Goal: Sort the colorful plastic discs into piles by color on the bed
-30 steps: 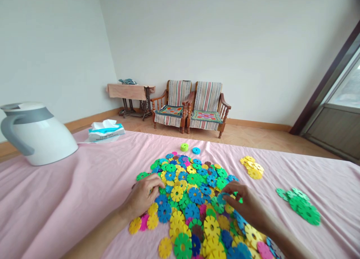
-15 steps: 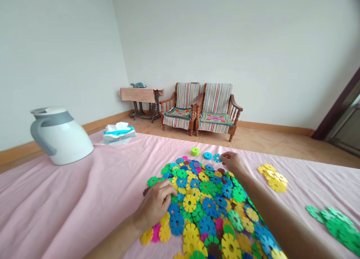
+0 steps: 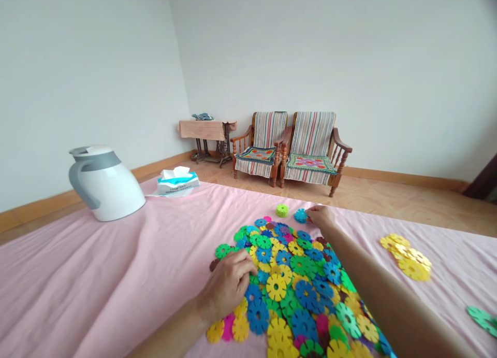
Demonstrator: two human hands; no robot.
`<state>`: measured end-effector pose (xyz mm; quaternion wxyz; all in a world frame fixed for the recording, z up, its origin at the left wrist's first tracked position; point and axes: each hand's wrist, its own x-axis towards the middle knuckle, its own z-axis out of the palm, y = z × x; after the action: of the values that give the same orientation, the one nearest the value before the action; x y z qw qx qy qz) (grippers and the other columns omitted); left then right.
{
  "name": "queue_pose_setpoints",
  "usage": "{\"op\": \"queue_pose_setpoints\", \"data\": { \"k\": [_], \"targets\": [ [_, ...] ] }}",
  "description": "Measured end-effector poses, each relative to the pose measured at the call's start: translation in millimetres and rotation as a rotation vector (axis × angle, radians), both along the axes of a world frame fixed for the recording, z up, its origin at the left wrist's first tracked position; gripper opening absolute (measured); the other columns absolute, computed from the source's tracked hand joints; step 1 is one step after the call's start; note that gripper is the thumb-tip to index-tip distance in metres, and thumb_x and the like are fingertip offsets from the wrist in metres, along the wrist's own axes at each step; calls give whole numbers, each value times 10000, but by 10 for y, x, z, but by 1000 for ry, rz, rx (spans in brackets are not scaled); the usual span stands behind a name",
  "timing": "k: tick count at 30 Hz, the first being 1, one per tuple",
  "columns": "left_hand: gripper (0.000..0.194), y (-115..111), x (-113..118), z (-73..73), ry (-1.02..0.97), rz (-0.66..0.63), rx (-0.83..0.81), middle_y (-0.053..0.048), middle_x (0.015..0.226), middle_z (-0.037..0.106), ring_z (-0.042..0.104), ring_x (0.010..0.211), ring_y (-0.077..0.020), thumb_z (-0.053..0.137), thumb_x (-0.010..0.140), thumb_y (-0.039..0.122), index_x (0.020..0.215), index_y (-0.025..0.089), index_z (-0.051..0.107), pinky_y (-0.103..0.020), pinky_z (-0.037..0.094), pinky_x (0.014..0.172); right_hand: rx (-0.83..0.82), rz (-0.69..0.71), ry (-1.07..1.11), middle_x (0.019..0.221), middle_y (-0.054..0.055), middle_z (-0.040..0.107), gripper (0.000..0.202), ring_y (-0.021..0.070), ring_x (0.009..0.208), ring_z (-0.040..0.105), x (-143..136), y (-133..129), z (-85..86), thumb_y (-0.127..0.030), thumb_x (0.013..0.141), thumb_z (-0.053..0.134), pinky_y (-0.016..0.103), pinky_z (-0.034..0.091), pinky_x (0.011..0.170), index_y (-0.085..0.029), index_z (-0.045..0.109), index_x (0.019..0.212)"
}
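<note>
My right hand [image 3: 320,217] pinches a blue flower-shaped plastic disc at a small blue disc stack [image 3: 300,215]. Its fingertips are at the stack's right side, so the held disc and the stack can hardly be told apart. A lime-green disc stack [image 3: 282,210] stands just left of it. Nearer to me spreads a big mixed pile of notched discs [image 3: 276,287] in blue, yellow, green, pink and brown. My left hand [image 3: 232,276] rests on the pile's left edge with fingers curled under; whatever they hold is hidden.
Yellow discs [image 3: 406,257] lie on the right of the pink cloth [image 3: 174,244], with green discs [image 3: 481,318] at the right edge. A white and grey jug [image 3: 112,187] and a tissue box [image 3: 177,182] stand at the left. Two wooden armchairs [image 3: 310,145] are beyond.
My right hand has brought the blue disc leftward onto or against the blue stack; before, it was apart from it. My left hand stays on the pile. The view has turned slightly left.
</note>
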<state>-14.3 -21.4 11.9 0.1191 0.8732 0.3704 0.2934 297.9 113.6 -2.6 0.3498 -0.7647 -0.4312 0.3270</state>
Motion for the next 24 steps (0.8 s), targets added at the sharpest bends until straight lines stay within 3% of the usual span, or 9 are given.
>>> {"op": "queue_pose_setpoints", "data": {
  "k": [11,13,18,24],
  "targets": [
    [320,-10,6,7,0,10,7,-22,823,626,593,790,-157,417,775,-5,793,204,660,-266,436,712,27,7,-4,1229,68,576,299,193,1004,595,18,-119,-16,-357,915,548,391,519,848,-204,580,1170],
    [328,-6,5,6,-4,-2,10,-22,823,624,589,786,-156,413,768,-10,792,204,660,-264,434,707,70,11,7,1152,69,614,274,177,938,615,22,-211,-12,-359,914,547,365,534,796,-189,598,1123],
    [326,5,4,-7,-2,-9,6,-23,813,614,583,774,-154,404,787,6,802,207,660,-256,436,696,242,47,31,713,47,677,189,172,667,665,58,-717,34,-333,842,549,266,516,573,-171,630,786],
    [324,16,6,-23,-17,-22,5,-23,820,608,589,778,-150,387,806,11,801,199,651,-243,441,698,355,100,-28,650,29,673,264,201,636,657,338,-1612,144,-445,750,554,297,498,584,-196,641,759]
  ]
}}
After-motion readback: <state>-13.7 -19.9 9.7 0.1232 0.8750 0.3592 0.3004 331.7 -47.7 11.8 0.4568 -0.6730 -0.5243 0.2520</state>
